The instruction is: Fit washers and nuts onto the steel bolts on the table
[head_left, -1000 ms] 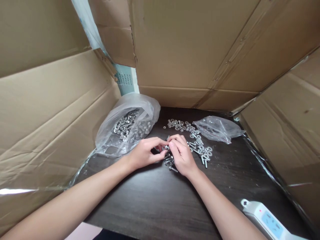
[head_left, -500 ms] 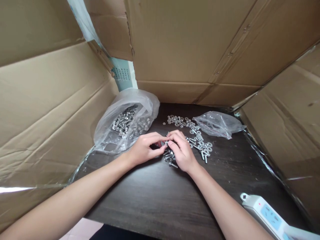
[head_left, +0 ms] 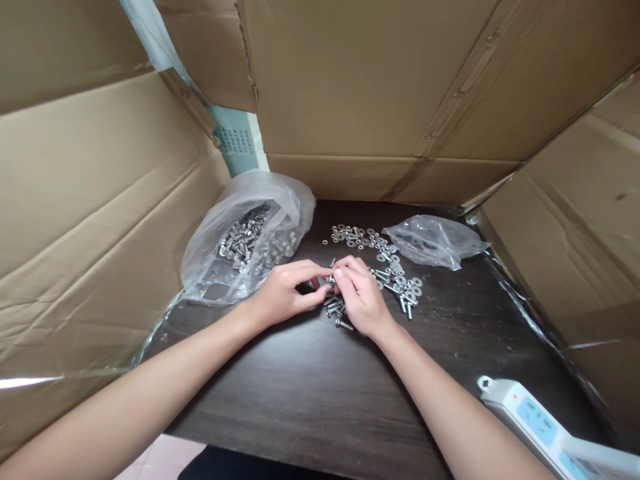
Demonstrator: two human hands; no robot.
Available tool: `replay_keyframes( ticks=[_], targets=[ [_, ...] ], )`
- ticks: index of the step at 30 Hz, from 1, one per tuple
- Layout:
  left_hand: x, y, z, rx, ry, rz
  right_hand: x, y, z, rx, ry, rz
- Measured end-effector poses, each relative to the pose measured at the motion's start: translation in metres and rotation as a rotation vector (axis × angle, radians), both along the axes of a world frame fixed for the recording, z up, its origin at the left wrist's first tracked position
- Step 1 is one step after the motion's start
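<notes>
Both hands meet at the middle of the dark worktop point(head_left: 310, 393). The left hand point(head_left: 280, 300) and the right hand point(head_left: 361, 300) each have their grip pinched together on 1 small bolt point(head_left: 331, 281) held between their fingertips, just above a little heap of loose bolts point(head_left: 336, 312). Washers point(head_left: 395, 270) lie scattered at 1 o'clock of the hands. A clear bag of bolts point(head_left: 247, 243) sits at 10 o'clock, an emptier plastic bag point(head_left: 434, 241) at 2 o'clock, and a white power strip point(head_left: 540, 427) at 4 o'clock

cardboard walls point(head_left: 100, 200) closing three sides, dark table point(head_left: 310, 393) near edge bare
</notes>
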State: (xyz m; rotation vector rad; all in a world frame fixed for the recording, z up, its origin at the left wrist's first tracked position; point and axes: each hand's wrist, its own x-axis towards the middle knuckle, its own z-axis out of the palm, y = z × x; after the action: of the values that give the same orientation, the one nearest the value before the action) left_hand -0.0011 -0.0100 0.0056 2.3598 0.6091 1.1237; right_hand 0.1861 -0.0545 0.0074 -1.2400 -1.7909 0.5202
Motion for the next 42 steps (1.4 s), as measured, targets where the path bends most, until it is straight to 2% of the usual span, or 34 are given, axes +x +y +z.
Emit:
replay_keyframes(
  ticks=[18,30,34,36,42],
  targets=[
    [0.0014,-0.0014,0.0003,0.025,-0.041,0.02,0.0023,0.0014,-0.0018,0.025,0.075,0.053],
    [0.0013,-0.0014,0.0005,0.03,-0.031,0.022,0.0012,-0.0003,0.0001,0.013,0.023,-0.031],
    [0.0012,-0.0023,0.001,-0.001,-0.02,0.03,0.001,-0.0015,-0.0036,0.004,0.059,-0.102],
    [0.0012,-0.0026,0.0016,-0.029,-0.022,0.025,0.0013,-0.0017,-0.0065,0.005,0.118,-0.093],
    [0.0014,-0.0003,0.0035,-0.174,-0.019,0.003,0.0064,0.0004,-0.0085,-0.002,0.219,-0.155]
  ],
)
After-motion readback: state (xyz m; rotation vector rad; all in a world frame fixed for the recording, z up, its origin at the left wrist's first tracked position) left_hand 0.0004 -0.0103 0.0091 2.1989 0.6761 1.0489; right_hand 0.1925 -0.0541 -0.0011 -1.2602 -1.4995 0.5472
